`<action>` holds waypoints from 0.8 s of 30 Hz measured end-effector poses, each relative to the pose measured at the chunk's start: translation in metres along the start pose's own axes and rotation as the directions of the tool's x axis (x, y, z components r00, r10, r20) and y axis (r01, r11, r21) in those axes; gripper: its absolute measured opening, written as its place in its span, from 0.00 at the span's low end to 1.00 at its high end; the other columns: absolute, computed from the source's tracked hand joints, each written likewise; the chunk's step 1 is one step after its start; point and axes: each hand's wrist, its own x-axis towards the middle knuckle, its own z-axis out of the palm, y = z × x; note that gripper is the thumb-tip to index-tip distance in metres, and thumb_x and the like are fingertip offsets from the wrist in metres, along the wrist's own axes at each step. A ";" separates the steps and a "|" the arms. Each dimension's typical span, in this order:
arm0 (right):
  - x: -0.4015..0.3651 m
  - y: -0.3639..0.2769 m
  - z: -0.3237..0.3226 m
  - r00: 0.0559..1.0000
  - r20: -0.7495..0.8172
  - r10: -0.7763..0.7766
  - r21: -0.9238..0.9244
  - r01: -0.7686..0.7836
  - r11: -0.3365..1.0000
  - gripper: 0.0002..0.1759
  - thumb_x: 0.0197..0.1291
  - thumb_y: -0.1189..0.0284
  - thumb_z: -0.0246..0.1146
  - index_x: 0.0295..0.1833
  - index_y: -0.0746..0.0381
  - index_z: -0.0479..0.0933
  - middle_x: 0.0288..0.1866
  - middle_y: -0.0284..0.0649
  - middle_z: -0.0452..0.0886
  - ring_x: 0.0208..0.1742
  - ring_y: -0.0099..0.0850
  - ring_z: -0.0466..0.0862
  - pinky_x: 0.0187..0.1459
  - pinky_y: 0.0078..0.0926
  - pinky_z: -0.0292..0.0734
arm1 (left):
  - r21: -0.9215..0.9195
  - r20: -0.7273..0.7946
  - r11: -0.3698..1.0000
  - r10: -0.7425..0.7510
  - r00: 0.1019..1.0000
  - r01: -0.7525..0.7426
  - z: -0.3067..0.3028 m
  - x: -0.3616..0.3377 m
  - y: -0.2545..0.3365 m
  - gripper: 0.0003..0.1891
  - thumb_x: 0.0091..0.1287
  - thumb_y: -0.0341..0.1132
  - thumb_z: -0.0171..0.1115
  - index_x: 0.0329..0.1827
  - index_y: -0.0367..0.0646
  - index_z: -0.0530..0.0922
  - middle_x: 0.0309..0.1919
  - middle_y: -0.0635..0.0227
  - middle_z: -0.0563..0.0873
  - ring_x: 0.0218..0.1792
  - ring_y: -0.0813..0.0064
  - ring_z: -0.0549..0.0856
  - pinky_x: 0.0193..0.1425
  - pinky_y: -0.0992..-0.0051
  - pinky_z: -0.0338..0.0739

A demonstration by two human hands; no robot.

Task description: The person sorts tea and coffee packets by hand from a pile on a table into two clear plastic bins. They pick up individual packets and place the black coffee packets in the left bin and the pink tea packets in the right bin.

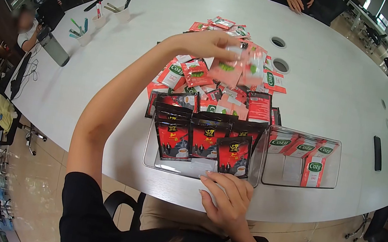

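My left hand (213, 45) reaches over the pile, fingers closed on pink-and-white tea sachets (254, 68) that are smeared by motion. Below it lies a heap of red Cozy sachets (197, 73) mixed with dark packets. Several black-and-red G7 coffee sachets (207, 138) stand in a clear plastic box (161, 163) in front of me. At that box's front rim rests my right hand (228, 198), its fingers loosely extended just below the nearest G7 sachet. To the right, another clear box (334, 167) holds several Cozy sachets (315, 171).
White cups (84, 40) of pens stand at the left, beside a grey bottle (54, 49). A black oblong object (377, 153) lies at the right. Round holes (281, 65) pierce the white table (327, 61). Other people stand at the far edge, one with a hand (294, 2) showing.
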 end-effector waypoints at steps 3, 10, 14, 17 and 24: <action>0.001 0.000 0.000 1.000 -0.001 -0.001 -0.006 0.001 1.000 0.16 0.48 0.72 0.69 0.47 0.57 0.83 0.47 0.33 0.84 0.46 0.30 0.81 0.48 0.28 0.65 | -0.026 0.279 0.999 -0.038 0.959 0.047 0.020 -0.004 0.009 0.14 0.68 0.43 0.64 0.45 0.41 0.81 0.32 0.73 0.80 0.32 0.86 0.74 0.36 0.79 0.70; 0.000 0.001 -0.001 1.000 0.014 0.006 -0.007 -0.006 1.000 0.18 0.51 0.70 0.71 0.50 0.57 0.82 0.49 0.32 0.83 0.48 0.28 0.81 0.51 0.27 0.65 | 0.184 0.475 0.976 -0.195 0.858 0.120 0.055 0.007 0.022 0.11 0.62 0.39 0.69 0.38 0.39 0.82 0.24 0.72 0.80 0.23 0.85 0.76 0.27 0.78 0.68; -0.001 0.001 -0.001 1.000 0.012 -0.003 -0.016 0.003 1.000 0.18 0.51 0.70 0.71 0.50 0.57 0.82 0.49 0.32 0.83 0.47 0.28 0.80 0.51 0.27 0.65 | 0.200 0.349 0.976 -0.148 0.925 0.081 0.046 -0.001 0.028 0.11 0.62 0.37 0.69 0.40 0.39 0.83 0.26 0.70 0.81 0.21 0.84 0.76 0.25 0.78 0.69; -0.001 0.002 0.000 1.000 -0.009 -0.013 -0.009 0.013 1.000 0.18 0.51 0.70 0.71 0.50 0.57 0.82 0.49 0.32 0.82 0.47 0.28 0.80 0.51 0.27 0.65 | 0.103 0.050 0.994 0.015 0.999 -0.020 0.038 -0.017 0.030 0.12 0.61 0.38 0.69 0.40 0.38 0.83 0.25 0.70 0.81 0.24 0.82 0.76 0.28 0.77 0.70; -0.005 0.004 -0.010 0.995 -0.090 -0.034 0.068 0.040 0.997 0.20 0.50 0.69 0.72 0.51 0.57 0.81 0.50 0.34 0.83 0.49 0.33 0.81 0.50 0.32 0.71 | 0.013 -0.721 0.981 0.143 0.678 -0.192 0.061 -0.108 0.067 0.12 0.65 0.32 0.66 0.47 0.35 0.81 0.39 0.66 0.86 0.32 0.83 0.79 0.39 0.79 0.73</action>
